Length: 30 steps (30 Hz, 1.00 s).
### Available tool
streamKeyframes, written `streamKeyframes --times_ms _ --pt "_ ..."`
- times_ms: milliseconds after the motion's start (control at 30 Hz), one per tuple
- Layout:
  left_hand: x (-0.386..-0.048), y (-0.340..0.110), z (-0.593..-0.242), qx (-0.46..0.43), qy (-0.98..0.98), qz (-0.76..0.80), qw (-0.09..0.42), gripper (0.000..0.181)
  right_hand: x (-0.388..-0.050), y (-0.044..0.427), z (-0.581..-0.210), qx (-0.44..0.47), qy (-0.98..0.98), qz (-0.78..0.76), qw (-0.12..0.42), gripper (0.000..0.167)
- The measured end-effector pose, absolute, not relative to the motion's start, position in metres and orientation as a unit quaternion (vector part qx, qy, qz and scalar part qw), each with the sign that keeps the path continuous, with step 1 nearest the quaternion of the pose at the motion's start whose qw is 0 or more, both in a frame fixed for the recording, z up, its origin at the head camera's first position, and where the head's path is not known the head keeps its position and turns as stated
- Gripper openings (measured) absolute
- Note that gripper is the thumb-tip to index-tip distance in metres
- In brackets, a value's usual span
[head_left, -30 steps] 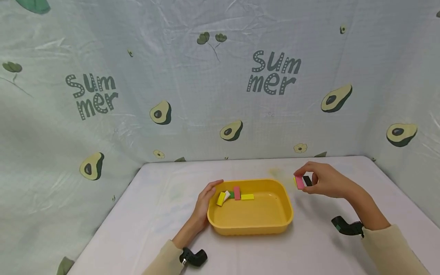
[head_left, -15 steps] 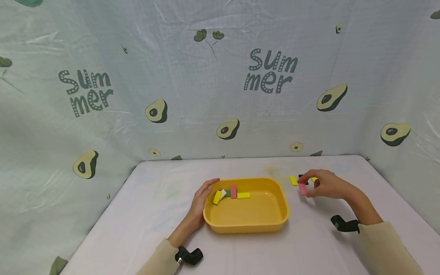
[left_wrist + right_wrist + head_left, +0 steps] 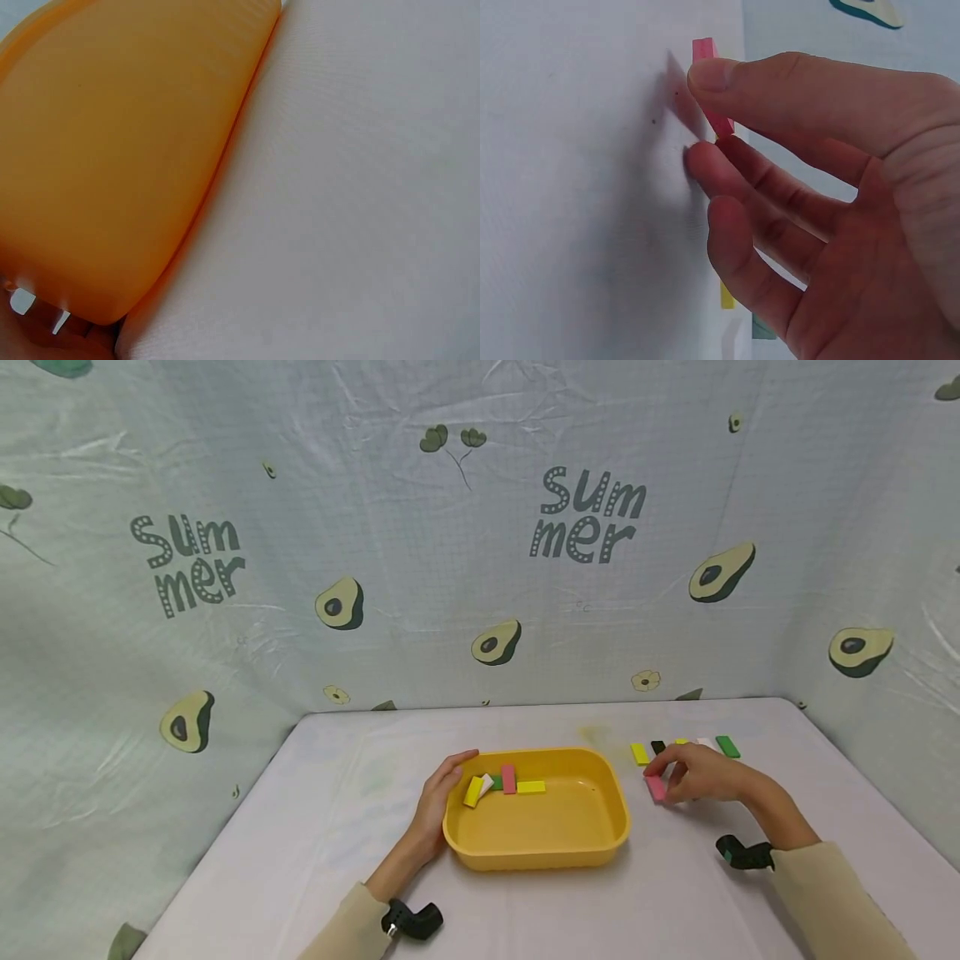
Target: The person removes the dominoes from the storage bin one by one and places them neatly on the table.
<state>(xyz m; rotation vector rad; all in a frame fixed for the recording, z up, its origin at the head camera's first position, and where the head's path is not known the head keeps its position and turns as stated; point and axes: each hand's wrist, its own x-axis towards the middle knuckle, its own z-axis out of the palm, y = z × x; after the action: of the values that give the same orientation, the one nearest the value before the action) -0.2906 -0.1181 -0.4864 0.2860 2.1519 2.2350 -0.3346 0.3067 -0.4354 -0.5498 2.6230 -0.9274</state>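
Note:
My left hand holds the left side of a yellow plastic tray, its fingers bent around the far corner. In the left wrist view the tray's wall fills the left side, and only parts of the fingers show. To the right of the tray, my right hand pinches a small pink block between thumb and fingers, low over the table. The right wrist view shows the thumb on the pink block, the other fingers loosely bent. Whether the block touches the table I cannot tell.
Behind the right hand lie a yellow block, a black block, a green block and partly hidden others. Inside the tray are several blocks, among them a pink one and a yellow one. A patterned curtain stands behind the table.
My right hand has brought the pink block down and nearer to me, away from the black and yellow blocks, which now lie on the table. The left hand stays on the tray.

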Motion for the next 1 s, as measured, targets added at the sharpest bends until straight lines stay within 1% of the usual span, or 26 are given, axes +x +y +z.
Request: streamKeyframes --times_ms 133,467,867,1000 --pt "-0.29 -0.118 -0.487 0.09 0.694 0.714 0.014 0.047 -0.337 0.306 -0.442 -0.193 0.918 -0.318 0.14 0.045" --pt "-0.29 -0.118 -0.487 0.091 0.694 0.714 0.013 0.047 -0.339 0.304 -0.448 -0.178 0.923 -0.313 0.132 0.044" --pt "-0.291 -0.119 -0.487 0.097 0.695 0.712 0.01 0.047 -0.337 0.305 -0.445 -0.18 0.917 -0.325 0.144 0.05" --pt "-0.291 -0.119 -0.487 0.096 0.689 0.718 0.012 0.047 -0.338 0.305 -0.446 -0.167 0.918 -0.329 0.148 0.051"
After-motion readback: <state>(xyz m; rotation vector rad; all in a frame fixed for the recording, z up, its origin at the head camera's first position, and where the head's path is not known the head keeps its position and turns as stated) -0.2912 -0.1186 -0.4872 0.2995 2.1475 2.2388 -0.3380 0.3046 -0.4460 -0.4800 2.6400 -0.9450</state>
